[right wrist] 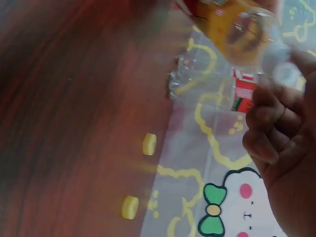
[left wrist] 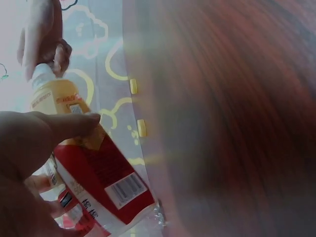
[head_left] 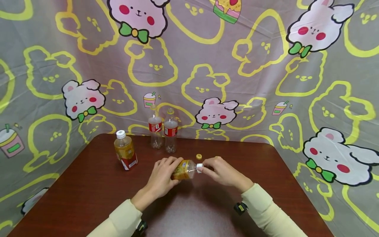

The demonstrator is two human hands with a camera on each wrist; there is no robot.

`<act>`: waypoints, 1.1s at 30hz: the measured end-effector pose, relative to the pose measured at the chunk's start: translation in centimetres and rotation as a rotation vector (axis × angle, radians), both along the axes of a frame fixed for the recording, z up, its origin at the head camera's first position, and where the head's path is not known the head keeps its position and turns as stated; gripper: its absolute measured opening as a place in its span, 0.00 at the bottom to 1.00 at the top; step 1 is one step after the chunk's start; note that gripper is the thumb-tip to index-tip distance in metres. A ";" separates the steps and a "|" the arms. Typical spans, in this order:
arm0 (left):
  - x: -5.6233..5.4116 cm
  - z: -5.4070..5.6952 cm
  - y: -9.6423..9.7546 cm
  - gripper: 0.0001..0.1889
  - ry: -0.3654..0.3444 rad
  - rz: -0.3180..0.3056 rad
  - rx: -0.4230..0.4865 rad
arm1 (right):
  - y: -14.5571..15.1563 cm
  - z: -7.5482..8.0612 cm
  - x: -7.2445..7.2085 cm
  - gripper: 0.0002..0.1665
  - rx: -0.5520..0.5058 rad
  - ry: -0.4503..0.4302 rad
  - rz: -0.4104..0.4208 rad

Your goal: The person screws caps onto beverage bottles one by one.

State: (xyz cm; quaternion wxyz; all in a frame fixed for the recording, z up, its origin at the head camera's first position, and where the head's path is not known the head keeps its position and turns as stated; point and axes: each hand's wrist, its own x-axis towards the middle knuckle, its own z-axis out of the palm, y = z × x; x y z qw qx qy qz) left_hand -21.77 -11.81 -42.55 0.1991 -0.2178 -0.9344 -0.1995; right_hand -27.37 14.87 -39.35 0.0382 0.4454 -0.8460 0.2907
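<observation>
A plastic bottle (head_left: pixel 183 170) with a yellow and red label is held on its side above the table, its neck toward the right. My left hand (head_left: pixel 164 174) grips its body, the thumb (left wrist: pixel 74 124) lying across the label in the left wrist view. At the neck, the fingers of my right hand (head_left: pixel 223 172) pinch the white cap (head_left: pixel 199 168). The right wrist view shows that cap (right wrist: pixel 285 74) blurred between the thumb and curled fingers. Whether the cap is loose on the neck cannot be seen.
Another labelled bottle (head_left: pixel 125 151) with a white cap stands at the left. Two clear bottles with red labels, one left (head_left: pixel 155 128) and one right (head_left: pixel 170 130), stand uncapped at the back. Yellow caps (right wrist: pixel 149 144) lie on the dark wooden table (head_left: pixel 88 197). Patterned cloth (head_left: pixel 183 52) hangs behind.
</observation>
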 end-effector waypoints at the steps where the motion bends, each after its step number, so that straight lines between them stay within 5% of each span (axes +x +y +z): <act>1: 0.0 0.1 0.0 0.42 0.015 0.002 -0.005 | -0.1 -0.1 0.0 0.15 -0.002 -0.007 -0.017; 9: 0.1 0.2 0.1 0.41 0.009 0.001 -0.007 | -0.3 -0.8 0.3 0.21 -0.012 -0.033 -0.123; 15: -0.2 -0.1 -0.5 0.41 -0.044 -0.006 0.023 | 0.1 -0.2 0.2 0.10 -0.065 -0.062 -0.034; 22: -0.4 -0.2 -0.9 0.41 -0.079 -0.016 0.032 | 0.3 0.1 0.0 0.21 -0.081 -0.075 0.064; 33: 0.1 -0.2 -0.5 0.41 -0.060 -0.010 0.013 | 0.1 -0.3 0.7 0.13 -0.028 -0.069 0.013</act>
